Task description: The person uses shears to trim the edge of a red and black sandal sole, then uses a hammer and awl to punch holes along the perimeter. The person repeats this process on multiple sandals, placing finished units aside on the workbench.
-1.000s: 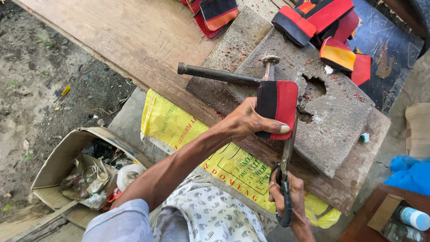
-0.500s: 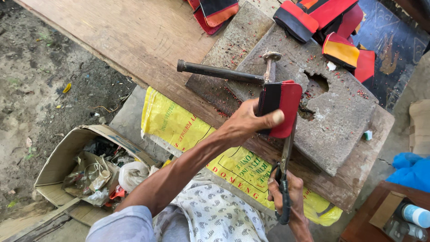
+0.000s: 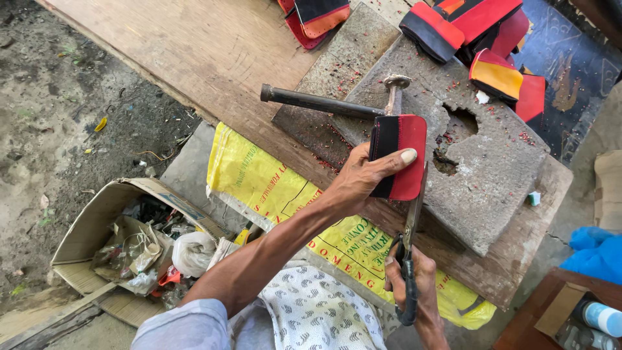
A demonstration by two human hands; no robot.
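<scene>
While the left hand (image 3: 363, 178) is pinching a folded red-and-black piece (image 3: 398, 155) just right of the frame's centre, thumb lying across its red face, the right hand (image 3: 414, 285) is closing around the dark handles of a pair of scissors (image 3: 409, 256) at the lower middle. The blades are running up along the piece's right edge, so the left hand seems to be keeping it upright and taut for the cut (red flecks are scattered over the stone just above). A grey stone block (image 3: 492, 168) is lying under the work on a wooden plank (image 3: 194, 52), probably serving as a firm base. A hammer (image 3: 337, 104) is resting on the stone just above the piece, within easy reach. More red, orange and black pieces (image 3: 466, 26) are piling up along the top edge, apart from the cutting. A yellow sack (image 3: 272, 188) is hanging below the plank, and a cardboard box of scraps (image 3: 136, 240) is sitting at lower left.
</scene>
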